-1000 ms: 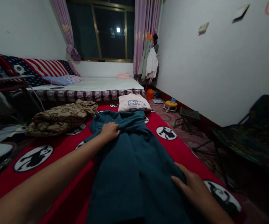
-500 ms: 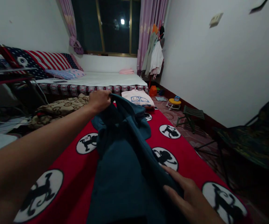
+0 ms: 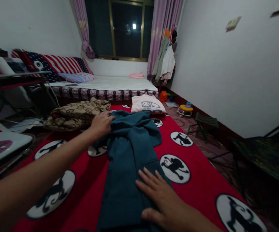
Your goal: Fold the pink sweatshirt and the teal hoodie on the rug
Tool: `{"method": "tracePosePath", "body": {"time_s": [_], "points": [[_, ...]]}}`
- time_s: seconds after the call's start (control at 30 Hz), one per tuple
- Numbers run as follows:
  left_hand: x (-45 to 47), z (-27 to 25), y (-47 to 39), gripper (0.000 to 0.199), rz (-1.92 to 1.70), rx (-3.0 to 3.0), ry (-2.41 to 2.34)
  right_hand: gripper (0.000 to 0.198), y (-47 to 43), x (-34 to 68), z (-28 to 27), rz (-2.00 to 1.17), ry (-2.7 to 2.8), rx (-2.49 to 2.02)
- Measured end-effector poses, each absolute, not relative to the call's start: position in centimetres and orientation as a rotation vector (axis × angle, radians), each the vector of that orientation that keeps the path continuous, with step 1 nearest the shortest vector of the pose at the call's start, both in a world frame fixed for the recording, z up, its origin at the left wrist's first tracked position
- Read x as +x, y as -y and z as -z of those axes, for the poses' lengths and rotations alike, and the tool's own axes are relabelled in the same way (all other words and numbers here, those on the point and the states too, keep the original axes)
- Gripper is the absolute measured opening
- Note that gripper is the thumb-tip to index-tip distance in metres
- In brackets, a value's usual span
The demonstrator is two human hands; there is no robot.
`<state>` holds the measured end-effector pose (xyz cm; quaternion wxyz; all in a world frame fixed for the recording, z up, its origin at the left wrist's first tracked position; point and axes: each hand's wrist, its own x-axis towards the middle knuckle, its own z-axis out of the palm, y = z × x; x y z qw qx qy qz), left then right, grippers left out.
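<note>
A teal garment [image 3: 122, 174], its exact kind unclear, lies lengthwise on a red blanket [image 3: 81, 180] printed with black monkeys in white circles. Its far end is bunched into folds, and a long folded strip runs down its right side. At the far left corner of the cloth is my left hand [image 3: 102, 124], slightly blurred, its fingers bent on the edge. My right hand [image 3: 163, 196] rests flat on the near right part, fingers spread, holding nothing. The garment's nearest end runs out of the bottom of the view.
Beyond the garment lie a folded pale pink printed cloth [image 3: 147, 104] and a crumpled brown patterned cloth [image 3: 81, 112]. A folding stool [image 3: 206, 120], yellow stool [image 3: 186, 109] and dark camp chair [image 3: 270, 154] stand right. A bed [image 3: 105, 84] is at the back, a white-topped stool [image 3: 6, 145] left.
My left hand has come down with the raised edge, and the garment now lies flatter. My right hand has moved left from the right edge onto the cloth and flattened out.
</note>
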<state>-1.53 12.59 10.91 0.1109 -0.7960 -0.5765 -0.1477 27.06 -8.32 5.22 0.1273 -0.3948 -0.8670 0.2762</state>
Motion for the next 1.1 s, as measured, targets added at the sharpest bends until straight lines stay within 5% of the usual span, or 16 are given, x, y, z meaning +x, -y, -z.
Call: {"method": "tracePosePath", "body": {"time_s": [0.13,0.27,0.37,0.47,0.6,0.93,1.1], "points": [[6.0,-8.3,-9.4,0.037,0.556,-2.718,1.300,0.075,7.8,25.0,-5.3,-0.982,2.655,-0.917],[11.5,-5.0,-8.2,0.033,0.647,-2.977,0.982,0.034,6.8,24.4,-5.4,-1.096,2.359,-0.929],[13.1,-3.4,-9.2,0.029,0.650,-3.053,0.868,0.026,4.6,25.5,-5.1,-1.143,1.931,-1.147],[13.5,-2.5,-10.4,0.021,0.626,-3.070,0.744,0.027,0.6,28.0,-5.0,-0.978,1.588,-1.294],[13.4,-1.7,-10.6,0.040,0.694,-2.997,0.668,0.018,-6.1,31.5,-5.0,-0.738,1.413,-1.440],[9.0,-2.9,-8.3,0.048,1.900,-2.847,0.787,0.006,-16.2,30.4,-5.5,-1.031,1.250,-1.744],[8.0,-3.0,-7.9,0.045,2.131,-2.778,0.806,0.008,-17.4,28.5,-4.9,-1.169,1.357,-1.758]]}}
